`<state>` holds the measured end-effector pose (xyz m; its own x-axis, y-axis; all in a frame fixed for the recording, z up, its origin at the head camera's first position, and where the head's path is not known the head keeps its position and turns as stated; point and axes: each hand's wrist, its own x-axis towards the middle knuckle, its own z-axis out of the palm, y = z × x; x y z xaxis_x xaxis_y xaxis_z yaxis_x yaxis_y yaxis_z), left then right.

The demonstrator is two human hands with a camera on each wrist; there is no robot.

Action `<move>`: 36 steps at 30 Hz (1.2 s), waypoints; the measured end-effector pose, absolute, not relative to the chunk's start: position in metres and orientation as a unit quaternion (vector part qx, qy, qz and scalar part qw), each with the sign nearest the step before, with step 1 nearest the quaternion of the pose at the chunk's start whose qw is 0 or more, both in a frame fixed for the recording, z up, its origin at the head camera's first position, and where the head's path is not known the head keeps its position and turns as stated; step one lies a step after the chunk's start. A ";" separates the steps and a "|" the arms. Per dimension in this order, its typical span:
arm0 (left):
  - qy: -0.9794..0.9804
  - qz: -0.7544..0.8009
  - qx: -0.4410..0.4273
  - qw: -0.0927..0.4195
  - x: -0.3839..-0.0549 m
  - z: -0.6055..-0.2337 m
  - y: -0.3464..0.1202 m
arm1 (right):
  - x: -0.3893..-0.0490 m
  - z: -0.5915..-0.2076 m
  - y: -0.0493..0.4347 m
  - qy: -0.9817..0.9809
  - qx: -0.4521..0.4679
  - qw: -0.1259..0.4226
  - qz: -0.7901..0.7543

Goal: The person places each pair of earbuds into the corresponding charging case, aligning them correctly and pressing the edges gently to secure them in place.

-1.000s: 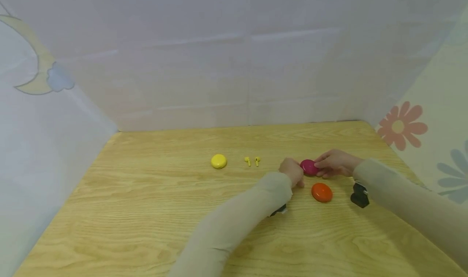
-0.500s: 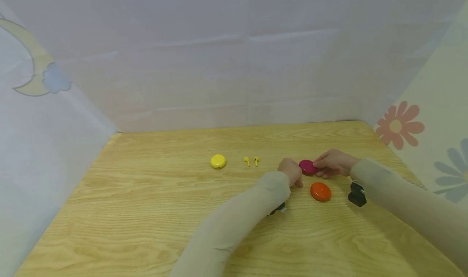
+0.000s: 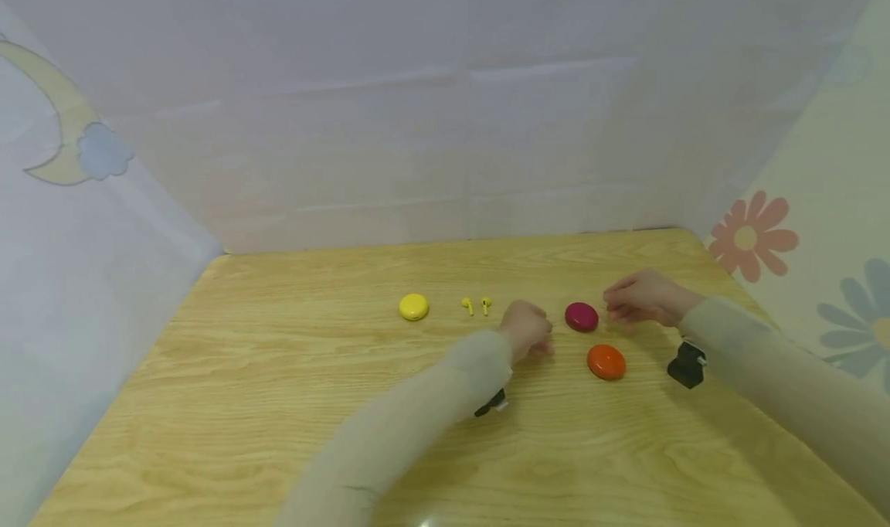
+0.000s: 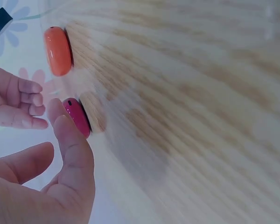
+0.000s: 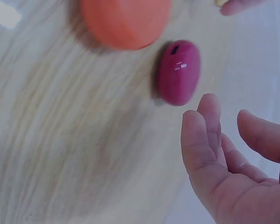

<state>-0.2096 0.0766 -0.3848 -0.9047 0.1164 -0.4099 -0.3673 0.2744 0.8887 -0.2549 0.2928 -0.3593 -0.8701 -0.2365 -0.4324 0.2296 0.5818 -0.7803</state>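
A round magenta earbud case (image 3: pixel 581 317) lies on the wooden table between my two hands, touched by neither. My left hand (image 3: pixel 526 328) is just left of it, empty, with thumb and fingers apart in the left wrist view. To the right of the case hovers my right hand (image 3: pixel 647 297), also empty, its fingers loosely bent. The right wrist view shows a small dark port on the side of the magenta case (image 5: pixel 178 74), close beyond the fingertips. Nearer to me sits a larger orange round case (image 3: pixel 606 362).
Farther left stands a glossy yellow round case (image 3: pixel 413 307). Two yellow earbuds, one left (image 3: pixel 467 306) and one right (image 3: pixel 485 306), lie between it and my left hand. Pale printed cloth walls (image 3: pixel 348 156) border the table (image 3: pixel 278 403) at the back and sides.
Both hands have let go of the magenta case and drawn apart, the left hand leftward, the right hand up and to the right. The case stays on the table.
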 end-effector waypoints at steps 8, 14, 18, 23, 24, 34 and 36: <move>0.765 0.612 -0.056 0.193 -0.204 -0.386 0.057 | -0.247 -0.346 0.288 0.843 -0.025 0.248 -0.477; 0.753 0.627 -0.048 0.192 -0.201 -0.388 0.036 | -0.239 -0.342 0.280 0.835 -0.032 0.240 -0.494; 0.745 0.639 -0.035 0.190 -0.199 -0.386 0.023 | -0.236 -0.341 0.273 0.828 -0.036 0.240 -0.505; 0.751 0.637 -0.023 0.176 -0.195 -0.381 0.013 | -0.234 -0.340 0.267 0.823 -0.034 0.243 -0.512; 0.751 0.637 -0.022 0.174 -0.195 -0.380 0.011 | -0.234 -0.340 0.266 0.823 -0.033 0.243 -0.513; 0.747 0.642 -0.005 0.170 -0.186 -0.376 -0.007 | -0.227 -0.339 0.256 0.810 -0.035 0.243 -0.532; 0.750 0.639 -0.002 0.170 -0.185 -0.375 -0.010 | -0.226 -0.338 0.252 0.809 -0.035 0.245 -0.534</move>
<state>-0.1849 -0.0100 -0.3753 -0.9425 0.2142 -0.2566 -0.2195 0.1823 0.9584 -0.2258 0.2523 -0.3379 -0.8778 -0.3178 -0.3586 0.2049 0.4275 -0.8805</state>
